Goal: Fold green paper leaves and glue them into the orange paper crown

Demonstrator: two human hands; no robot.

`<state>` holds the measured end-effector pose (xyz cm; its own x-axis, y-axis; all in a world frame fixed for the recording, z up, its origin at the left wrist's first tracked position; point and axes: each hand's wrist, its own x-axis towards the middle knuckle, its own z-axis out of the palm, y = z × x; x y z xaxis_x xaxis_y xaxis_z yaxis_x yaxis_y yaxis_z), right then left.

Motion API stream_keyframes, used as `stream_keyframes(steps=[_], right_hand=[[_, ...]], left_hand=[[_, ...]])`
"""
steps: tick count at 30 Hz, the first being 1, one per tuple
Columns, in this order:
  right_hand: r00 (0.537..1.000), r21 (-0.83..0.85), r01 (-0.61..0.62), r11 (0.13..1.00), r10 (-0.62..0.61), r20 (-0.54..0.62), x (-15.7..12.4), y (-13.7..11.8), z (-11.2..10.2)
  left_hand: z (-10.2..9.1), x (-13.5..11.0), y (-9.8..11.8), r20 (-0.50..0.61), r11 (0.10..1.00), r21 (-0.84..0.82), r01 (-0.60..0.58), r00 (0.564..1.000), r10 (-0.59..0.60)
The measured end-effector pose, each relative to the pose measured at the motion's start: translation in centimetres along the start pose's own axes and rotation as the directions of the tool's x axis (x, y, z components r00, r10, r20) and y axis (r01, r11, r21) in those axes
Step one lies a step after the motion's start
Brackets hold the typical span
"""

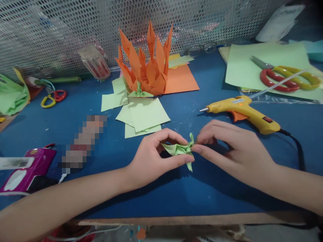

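Between my two hands, just above the blue tabletop, is a small folded piece of light green paper (178, 149) with narrow curled points. My left hand (158, 153) pinches its body between thumb and fingers. The thumb and fingertips of my right hand (224, 144) close on its right end, where thin strips stick up and down. Behind them lie loose light green paper squares (148, 114). An orange folded-paper piece (147, 67) with tall spikes stands at the back, and a small green folded piece (139, 92) sits at its front.
A yellow glue gun (242, 109) lies at the right, its black cord trailing. Red-and-yellow scissors (285, 75) rest on green sheets (233, 72). At left are smaller scissors (51, 97), a clear jar (94, 64) and a purple device (37, 168). A perforated metal panel (202, 20) borders the back.
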<state>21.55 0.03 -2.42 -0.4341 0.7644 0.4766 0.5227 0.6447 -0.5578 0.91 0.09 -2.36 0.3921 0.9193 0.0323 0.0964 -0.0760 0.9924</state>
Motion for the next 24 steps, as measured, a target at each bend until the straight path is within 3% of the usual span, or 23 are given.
stream_keyframes(steps=[4,8,17,20,24], right_hand=[[0.964,-0.197,0.263,0.944,-0.251,0.084,0.16,0.09,-0.03],[0.919,-0.314,0.393,0.864,-0.360,0.158,0.26,0.12,-0.02],[0.894,-0.225,0.448,0.865,-0.430,0.127,0.05,-0.23,0.15],[0.893,-0.200,0.449,0.871,-0.432,0.123,0.19,-0.13,-0.11],[0.941,-0.067,0.338,0.939,-0.336,0.043,0.34,0.09,-0.61]], left_hand=[[0.11,-0.20,0.20,0.045,0.999,0.031,-0.011,0.999,0.009],[0.14,-0.26,0.24,0.078,0.995,0.091,-0.045,0.996,0.038],[0.06,-0.42,0.28,0.174,0.959,0.197,-0.204,0.970,0.171],[0.02,-0.41,0.15,0.165,0.982,0.121,-0.145,0.978,0.124],[-0.19,0.00,0.10,0.155,0.992,-0.120,0.033,0.988,-0.014]])
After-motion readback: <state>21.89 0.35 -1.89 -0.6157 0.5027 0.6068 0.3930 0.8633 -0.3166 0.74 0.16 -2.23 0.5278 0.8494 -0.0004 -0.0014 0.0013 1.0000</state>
